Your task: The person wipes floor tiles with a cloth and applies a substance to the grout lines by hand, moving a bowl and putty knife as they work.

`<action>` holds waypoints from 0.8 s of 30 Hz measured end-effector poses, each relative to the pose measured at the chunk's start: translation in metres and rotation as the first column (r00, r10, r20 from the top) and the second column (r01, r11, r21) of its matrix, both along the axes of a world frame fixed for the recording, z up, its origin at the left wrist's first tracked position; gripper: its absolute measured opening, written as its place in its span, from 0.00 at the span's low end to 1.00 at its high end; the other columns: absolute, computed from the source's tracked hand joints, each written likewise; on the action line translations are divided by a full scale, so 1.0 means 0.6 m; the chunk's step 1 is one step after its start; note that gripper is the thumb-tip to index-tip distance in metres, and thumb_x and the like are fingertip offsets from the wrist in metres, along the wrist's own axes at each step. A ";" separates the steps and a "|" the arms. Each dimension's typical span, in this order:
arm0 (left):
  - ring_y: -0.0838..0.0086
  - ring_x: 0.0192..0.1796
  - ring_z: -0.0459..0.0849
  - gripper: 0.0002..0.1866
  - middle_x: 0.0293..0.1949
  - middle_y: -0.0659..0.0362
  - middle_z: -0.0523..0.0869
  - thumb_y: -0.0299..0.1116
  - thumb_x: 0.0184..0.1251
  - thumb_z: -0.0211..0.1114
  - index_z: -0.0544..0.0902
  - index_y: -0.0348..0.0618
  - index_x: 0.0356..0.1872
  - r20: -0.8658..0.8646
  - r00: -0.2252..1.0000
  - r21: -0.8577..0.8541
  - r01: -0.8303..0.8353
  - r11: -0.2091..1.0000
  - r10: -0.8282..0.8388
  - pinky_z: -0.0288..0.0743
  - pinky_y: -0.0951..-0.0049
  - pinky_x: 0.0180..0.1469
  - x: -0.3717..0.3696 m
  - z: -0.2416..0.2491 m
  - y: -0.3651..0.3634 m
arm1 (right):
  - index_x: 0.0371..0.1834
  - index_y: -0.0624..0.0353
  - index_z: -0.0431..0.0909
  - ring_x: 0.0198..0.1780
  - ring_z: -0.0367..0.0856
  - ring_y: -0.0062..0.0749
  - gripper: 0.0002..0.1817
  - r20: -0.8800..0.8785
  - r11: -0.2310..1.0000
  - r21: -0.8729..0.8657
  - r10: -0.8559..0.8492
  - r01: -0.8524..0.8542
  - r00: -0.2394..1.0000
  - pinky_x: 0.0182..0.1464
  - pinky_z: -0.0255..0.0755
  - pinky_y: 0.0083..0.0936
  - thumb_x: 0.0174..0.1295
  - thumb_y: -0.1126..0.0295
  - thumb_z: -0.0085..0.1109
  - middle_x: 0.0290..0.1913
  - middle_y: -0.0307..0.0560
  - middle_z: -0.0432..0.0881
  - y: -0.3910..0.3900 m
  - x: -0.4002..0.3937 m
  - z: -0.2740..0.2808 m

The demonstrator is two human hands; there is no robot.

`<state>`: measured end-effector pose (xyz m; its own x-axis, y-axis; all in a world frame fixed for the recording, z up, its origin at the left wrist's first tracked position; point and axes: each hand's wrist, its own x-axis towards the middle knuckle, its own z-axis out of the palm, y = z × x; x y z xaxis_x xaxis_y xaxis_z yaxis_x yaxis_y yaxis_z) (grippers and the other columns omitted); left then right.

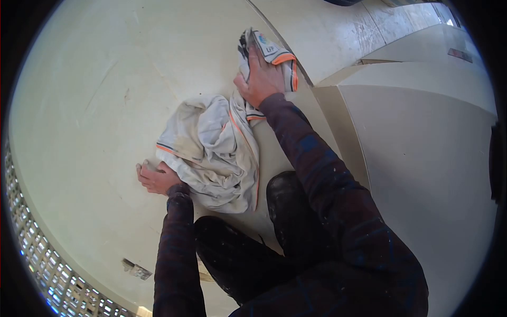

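A crumpled white shirt point(219, 153) with orange and dark trim is spread over the pale floor. Under my right hand point(262, 79) is a bunched part of it, a sleeve-like end with a printed badge, pressed against the floor near a dark seam. My fingers lie over the cloth, and the thumb points out to the left. At the shirt's lower left edge, my left hand point(157, 178) leans on the floor with the fingers a little bent and apart. The wrist touches or nearly touches the fabric; nothing shows in that hand.
A pale box-like block point(417, 142) rises close on my right. A small flat tool resembling a scraper or brush point(137, 269) lies at the lower left. Perforated lattice point(53, 282) curves along the left edge. My dark-trousered knees point(288, 195) are just below the shirt.
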<state>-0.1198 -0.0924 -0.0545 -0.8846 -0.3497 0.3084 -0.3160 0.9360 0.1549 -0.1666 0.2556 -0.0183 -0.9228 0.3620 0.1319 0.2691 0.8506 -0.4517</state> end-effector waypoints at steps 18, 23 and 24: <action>0.58 0.71 0.72 0.24 0.71 0.60 0.72 0.29 0.62 0.65 0.76 0.50 0.61 0.077 0.997 0.023 -0.029 0.999 0.027 0.68 0.48 0.62 -0.016 0.001 0.005 | 0.79 0.61 0.60 0.83 0.50 0.57 0.48 0.097 0.852 -0.022 0.522 -0.522 0.848 0.82 0.45 0.49 0.57 0.47 0.63 0.81 0.61 0.57 -0.065 0.133 0.012; 0.58 0.70 0.72 0.24 0.70 0.61 0.73 0.30 0.61 0.66 0.76 0.51 0.61 0.073 0.997 0.010 -0.020 1.000 0.019 0.67 0.48 0.63 -0.004 -0.008 -0.010 | 0.79 0.66 0.56 0.84 0.47 0.63 0.50 0.238 0.985 0.083 0.131 -0.154 0.963 0.82 0.44 0.52 0.57 0.51 0.62 0.81 0.70 0.52 0.023 0.219 0.002; 0.58 0.70 0.72 0.24 0.70 0.60 0.73 0.30 0.60 0.66 0.76 0.50 0.60 0.062 0.998 0.034 -0.023 0.999 0.021 0.67 0.48 0.63 0.000 -0.007 -0.008 | 0.79 0.69 0.55 0.83 0.46 0.65 0.50 0.187 0.994 0.103 0.016 -0.036 0.982 0.82 0.44 0.54 0.58 0.52 0.61 0.81 0.74 0.50 0.020 0.215 0.002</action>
<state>-0.1195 -0.0971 -0.0585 -0.8936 -0.3787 0.2410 -0.3462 0.9232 0.1671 -0.0375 0.2676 -0.0169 -0.9437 0.3308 -0.0061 0.3170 0.8986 -0.3034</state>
